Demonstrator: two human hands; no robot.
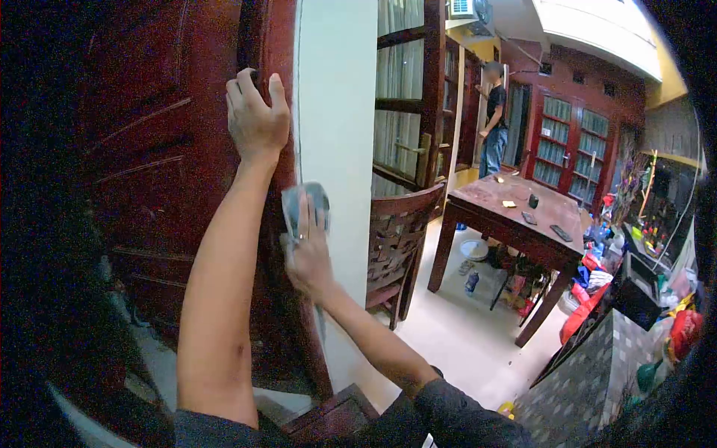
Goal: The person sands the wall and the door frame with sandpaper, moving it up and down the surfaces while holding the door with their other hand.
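My left hand (258, 119) is raised high, its fingers curled over the edge of the dark red wooden door (160, 164). A small black part shows behind its fingertips. Lower and to the right, my right hand (308, 257) presses a grey-blue cloth (320, 203) with extended fingers, a ring on one of them. The cloth lies where the reddish door frame (282, 45) meets the pale wall (336, 97). Motion slightly blurs this hand and the cloth.
A woven-back wooden chair (399, 243) stands right of the wall. Beyond it, a wooden table (478, 196) carries phones and small items. Another person (494, 112) stands at a far door. Piled goods (597, 280) and a grey patterned surface (579, 388) line the right.
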